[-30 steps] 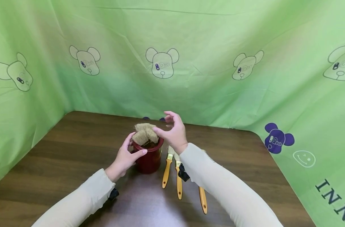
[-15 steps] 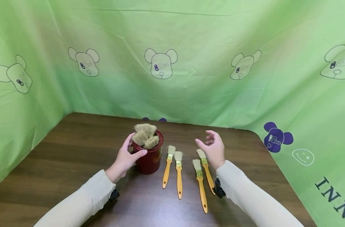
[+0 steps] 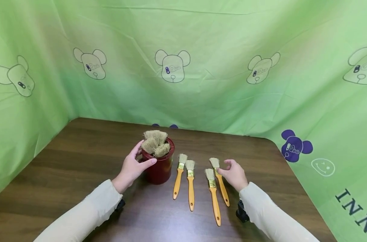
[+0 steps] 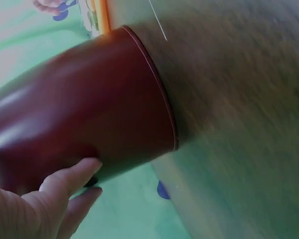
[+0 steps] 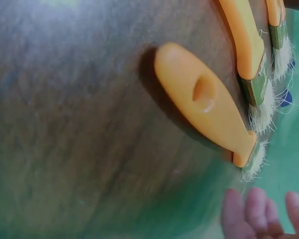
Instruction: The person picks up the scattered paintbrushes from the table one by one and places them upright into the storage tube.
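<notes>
A dark red cylindrical pot (image 3: 159, 173) stands on the table with several paintbrushes (image 3: 149, 146) in it, bristles up. My left hand (image 3: 132, 170) grips its near left side, thumb across the front by the rim and fingers round the back. Four fewer words suffice for the loose ones: several paintbrushes with orange handles lie to the right of the pot. At the rightmost loose paintbrush (image 3: 222, 190), my right hand (image 3: 235, 175) is low over the table, its thumb tip right by the metal band. In the right wrist view its fingers (image 5: 256, 209) are spread near the bristles.
Another loose paintbrush (image 3: 215, 205) lies just left of the rightmost one, and two more, a shorter-looking paintbrush (image 3: 177, 183) and a paintbrush (image 3: 190, 191), lie nearer the pot. A green printed curtain (image 3: 201, 101) borders the wooden table (image 3: 95, 144) behind and at the sides.
My right hand has left the brushes in the pot, moved right and come down beside the rightmost loose paintbrush. My left hand has stayed on the pot.
</notes>
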A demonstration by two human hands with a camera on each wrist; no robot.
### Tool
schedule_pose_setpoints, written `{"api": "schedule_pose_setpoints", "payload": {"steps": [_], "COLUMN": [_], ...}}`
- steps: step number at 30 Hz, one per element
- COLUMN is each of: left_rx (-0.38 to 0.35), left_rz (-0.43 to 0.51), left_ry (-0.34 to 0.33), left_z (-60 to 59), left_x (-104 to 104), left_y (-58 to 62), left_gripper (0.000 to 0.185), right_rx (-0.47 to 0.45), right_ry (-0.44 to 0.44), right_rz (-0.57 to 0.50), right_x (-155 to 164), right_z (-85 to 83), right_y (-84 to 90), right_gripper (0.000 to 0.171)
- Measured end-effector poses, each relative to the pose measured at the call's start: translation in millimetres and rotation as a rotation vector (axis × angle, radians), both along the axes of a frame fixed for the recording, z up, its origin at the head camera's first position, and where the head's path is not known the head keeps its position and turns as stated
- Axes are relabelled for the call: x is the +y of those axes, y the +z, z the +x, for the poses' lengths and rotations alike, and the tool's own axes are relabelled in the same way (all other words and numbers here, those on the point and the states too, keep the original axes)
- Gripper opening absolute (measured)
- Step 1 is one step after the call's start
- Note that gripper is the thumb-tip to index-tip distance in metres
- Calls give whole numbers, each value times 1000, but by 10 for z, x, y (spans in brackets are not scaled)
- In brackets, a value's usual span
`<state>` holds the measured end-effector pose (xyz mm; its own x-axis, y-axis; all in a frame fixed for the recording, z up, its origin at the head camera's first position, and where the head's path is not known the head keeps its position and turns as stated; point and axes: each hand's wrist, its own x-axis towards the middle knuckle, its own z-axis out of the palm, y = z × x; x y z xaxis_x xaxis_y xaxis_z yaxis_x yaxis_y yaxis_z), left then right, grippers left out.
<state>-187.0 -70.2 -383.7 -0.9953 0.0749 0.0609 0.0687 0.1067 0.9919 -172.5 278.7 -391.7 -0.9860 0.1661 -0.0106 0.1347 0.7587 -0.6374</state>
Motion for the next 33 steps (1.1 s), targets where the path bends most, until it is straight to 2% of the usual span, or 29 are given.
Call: {"api": "schedule_pose_setpoints", "payload": {"steps": [6,10,16,20,23,29,33], "left_rx": [-11,-15,7,49,79,100,103], "left_rz": [72,124,206,261,246,181,152], "left_ry": [39,64,83,124,140,152,176], "left_z": [64,107,123,134,146,160,143], "left_x": [40,87,106,112,139,205,240], "left_y": [4,-9,-10,-16,-37,-71,-57], "left_gripper": [81,79,74,67,65,78,83], "right_rx": [-154,-214,-229,-230,-238,-241,-235], "right_ry": [2,-15,-38,-40,-52,-73,-63], "right_rz": [-54,-51,-29,-10,-11,-36,-39], "right_x": [-22,-47,-44,-40,-26,-10,-35], "right_z": [18,12,-32,-51,-61,-89,-86], "right_y": [-43,-52,-52,-41,-46,-86,-82], "right_gripper": [62,66,64,58,54,49,52]}}
